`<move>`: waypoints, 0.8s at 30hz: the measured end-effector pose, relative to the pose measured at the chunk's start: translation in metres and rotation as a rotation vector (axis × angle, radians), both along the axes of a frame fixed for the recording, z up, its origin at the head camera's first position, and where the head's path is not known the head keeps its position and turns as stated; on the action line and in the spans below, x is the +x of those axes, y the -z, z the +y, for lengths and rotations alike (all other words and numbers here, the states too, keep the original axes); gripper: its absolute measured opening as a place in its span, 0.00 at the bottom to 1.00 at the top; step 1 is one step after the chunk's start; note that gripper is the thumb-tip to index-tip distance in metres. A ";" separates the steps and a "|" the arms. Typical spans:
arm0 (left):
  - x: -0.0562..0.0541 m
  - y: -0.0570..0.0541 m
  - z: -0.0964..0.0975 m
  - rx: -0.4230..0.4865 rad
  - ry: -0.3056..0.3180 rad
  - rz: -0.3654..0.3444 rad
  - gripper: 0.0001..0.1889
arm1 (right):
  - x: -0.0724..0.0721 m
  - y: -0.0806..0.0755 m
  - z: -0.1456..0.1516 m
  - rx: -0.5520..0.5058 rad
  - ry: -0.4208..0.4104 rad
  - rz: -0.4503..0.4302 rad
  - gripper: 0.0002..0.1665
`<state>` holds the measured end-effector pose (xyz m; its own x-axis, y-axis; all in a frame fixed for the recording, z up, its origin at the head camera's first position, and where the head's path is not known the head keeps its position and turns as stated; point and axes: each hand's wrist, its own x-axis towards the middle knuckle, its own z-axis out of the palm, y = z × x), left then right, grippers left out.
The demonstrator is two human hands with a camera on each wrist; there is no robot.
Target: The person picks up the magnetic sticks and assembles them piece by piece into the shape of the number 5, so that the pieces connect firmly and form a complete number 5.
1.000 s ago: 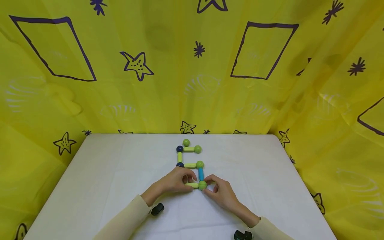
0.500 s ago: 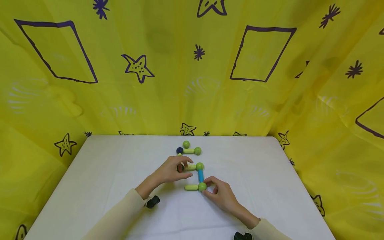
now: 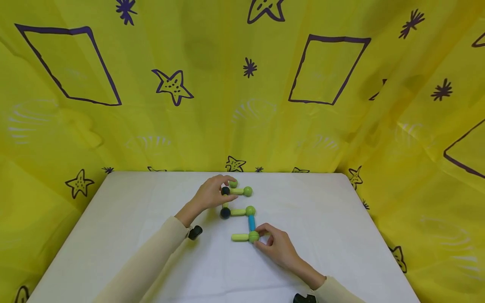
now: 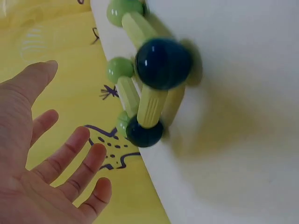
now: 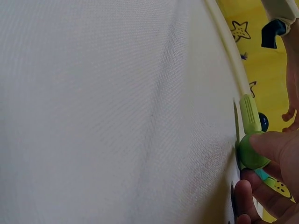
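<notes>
A snaking chain of building rods and balls lies on the table. My right hand [image 3: 280, 248] pinches the green ball [image 3: 254, 237] at its near corner. From that ball a pale yellow-green rod [image 3: 240, 237] points left and a blue rod [image 3: 251, 223] runs away to another green ball [image 3: 250, 211]. Reaching over the far left corner, my left hand [image 3: 206, 194] has its fingers spread, near a loose green ball [image 3: 233, 184]. In the left wrist view nothing lies between those fingers, beside two navy balls [image 4: 163, 63] joined by a rod [image 4: 152, 107].
A green ball [image 3: 248, 191] ends the chain's far arm. White cloth covers the table [image 3: 151, 235]. A yellow curtain [image 3: 212, 105] with dark drawings hangs behind and at both sides. A black wrist device [image 3: 195, 232] sits at the left cuff.
My left hand has left the near yellow-green rod and moved away from me, over the navy balls, to the chain's far end. The right hand stays at its green ball.
</notes>
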<state>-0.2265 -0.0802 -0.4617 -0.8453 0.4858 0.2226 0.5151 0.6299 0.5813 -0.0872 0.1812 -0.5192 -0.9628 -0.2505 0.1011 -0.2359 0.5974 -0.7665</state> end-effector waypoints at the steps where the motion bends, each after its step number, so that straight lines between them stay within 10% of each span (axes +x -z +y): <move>1: -0.004 -0.001 0.000 -0.023 -0.010 -0.005 0.28 | 0.000 0.000 0.000 -0.003 -0.001 0.005 0.17; 24: -0.062 0.014 -0.002 -0.048 -0.013 -0.311 0.27 | 0.002 0.002 0.001 -0.030 -0.002 0.033 0.17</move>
